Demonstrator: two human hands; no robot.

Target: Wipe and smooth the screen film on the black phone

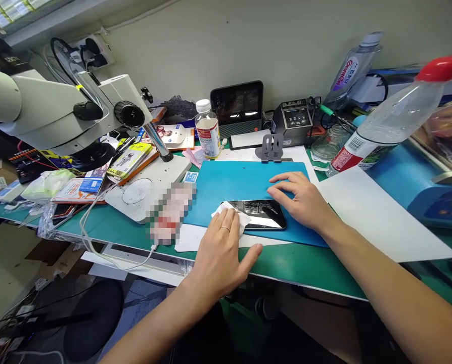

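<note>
A black smartphone (269,215) lies flat on the blue work mat (226,184), its glossy screen reflecting light. My left hand (224,247) presses a white tissue (244,218) onto the phone's left end, with the fingers close together over it and the thumb out to the side. The tissue and the hand hide that end of the phone. My right hand (300,199) hovers or rests by the phone's upper right corner, its fingers loosely bent and apart, holding nothing. Whether it touches the phone or mat I cannot tell.
A microscope (70,111) stands at the left beside a pixelated object (172,215) on a white cable. Behind the mat are a grey phone stand (270,147), a small bottle (208,129) and a dark display (237,108). A red-capped bottle (393,121) leans at right.
</note>
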